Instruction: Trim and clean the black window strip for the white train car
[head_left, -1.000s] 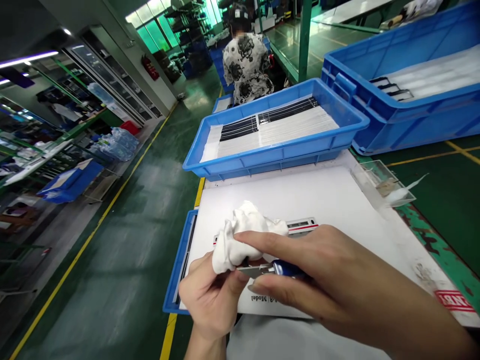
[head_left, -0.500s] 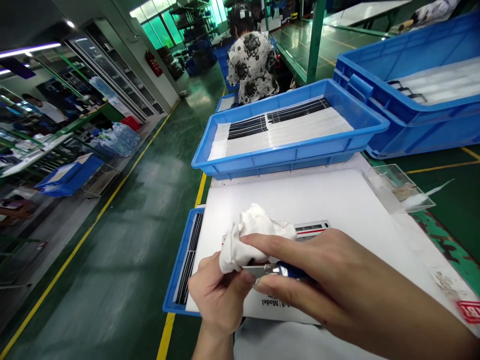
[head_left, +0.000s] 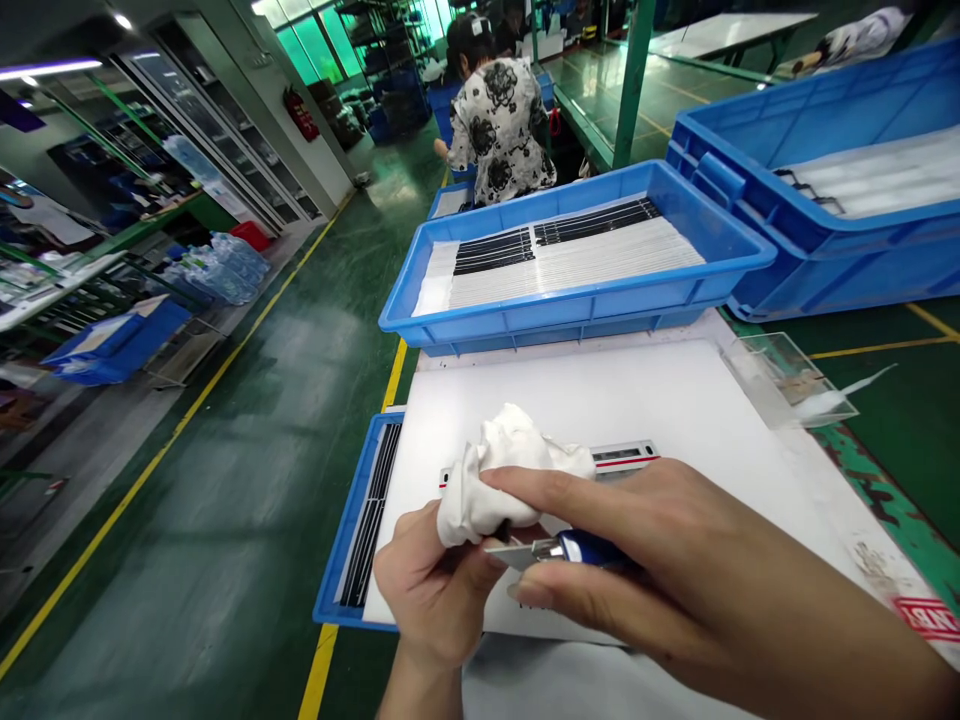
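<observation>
My left hand [head_left: 439, 590] is closed round a bunched white cloth [head_left: 514, 450]. A small dark piece shows under the cloth's lower edge, too covered to name. My right hand [head_left: 637, 560] grips a utility knife [head_left: 592, 547] with a blue handle. Its flat blade [head_left: 517, 553] points left, close to my left thumb and the dark piece; whether it touches them I cannot tell. The right index finger rests along the cloth. Behind my hands, a metal fixture with a red line [head_left: 626, 455] lies on the white board [head_left: 675, 390], partly covered by the cloth.
A blue tray [head_left: 525, 318] with rows of black-and-white strips stands behind the board. Another blue tray [head_left: 352, 500] sits lower left. Stacked blue bins [head_left: 840, 265] stand right, by a clear acrylic box [head_left: 780, 370] holding a white pointed item. A co-worker [head_left: 499, 120] sits farther back.
The knife blade has tilted, its tip now a little lower and apart from the cloth's edge. My hands have barely moved. The co-worker's left arm now shows out to the side.
</observation>
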